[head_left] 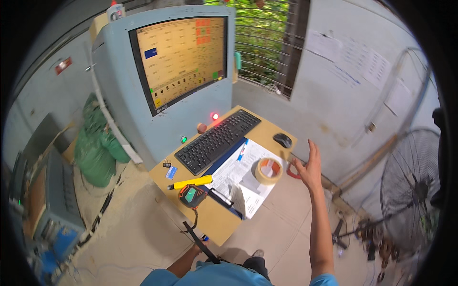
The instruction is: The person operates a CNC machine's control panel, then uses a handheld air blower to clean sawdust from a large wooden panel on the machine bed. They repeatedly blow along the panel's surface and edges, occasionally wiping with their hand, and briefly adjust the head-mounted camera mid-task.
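Nearest us, our left hand (202, 244) sits low beside the light wooden worktop (219, 226), mostly hidden, so we cannot tell how its fingers stand. On the worktop lies an orange-and-black tape measure (192, 197), touching or just beside a bright yellow, slim-handled tool (192, 182). Farther right, a round beige roll of tape (269, 180) rests on white printed sheets (228, 172). Our right hand (312, 172) is raised near that roll, its fingers spread apart. Beyond, we see a black computer mouse (282, 140), a long black keyboard (217, 141) and a pale blue cabinet (169, 133) with a lit yellow screen (183, 59).
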The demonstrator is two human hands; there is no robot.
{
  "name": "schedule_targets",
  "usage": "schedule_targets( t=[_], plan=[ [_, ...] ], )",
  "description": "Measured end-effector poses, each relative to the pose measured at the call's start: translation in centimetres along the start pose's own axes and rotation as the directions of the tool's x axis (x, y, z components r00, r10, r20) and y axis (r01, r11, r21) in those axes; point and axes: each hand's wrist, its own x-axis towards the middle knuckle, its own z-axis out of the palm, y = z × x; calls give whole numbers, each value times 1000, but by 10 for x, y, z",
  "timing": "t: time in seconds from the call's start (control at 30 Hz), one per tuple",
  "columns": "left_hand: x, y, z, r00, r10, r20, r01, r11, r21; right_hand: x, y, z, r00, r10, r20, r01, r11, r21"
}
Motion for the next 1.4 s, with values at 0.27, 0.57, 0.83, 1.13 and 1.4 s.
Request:
schedule_targets(
  t=[0.27, 0.57, 0.83, 1.13, 1.4],
  plan=[
    [-55, 17, 112, 810, -454, -372, 239, 834, -497, 91, 117, 106, 929, -200, 312, 155, 974, 165],
    [-149, 108, 304, 631, -770, -95, 556, 534, -638, 116, 138, 136, 851, -440, 285, 309, 861, 405],
    [-160, 140, 392, 688, -719, -99, 470, 545, -695, 113, 148, 143, 877, -414, 244, 286, 858, 427],
    [-170, 159, 391, 593, -792, -143, 313, 390, -866, 112, 150, 143, 872, -419, 255, 281, 853, 439],
    [-175, 178, 395, 596, -790, -144, 278, 371, -886, 113, 150, 144, 863, -427, 271, 292, 859, 421]
  ],
)
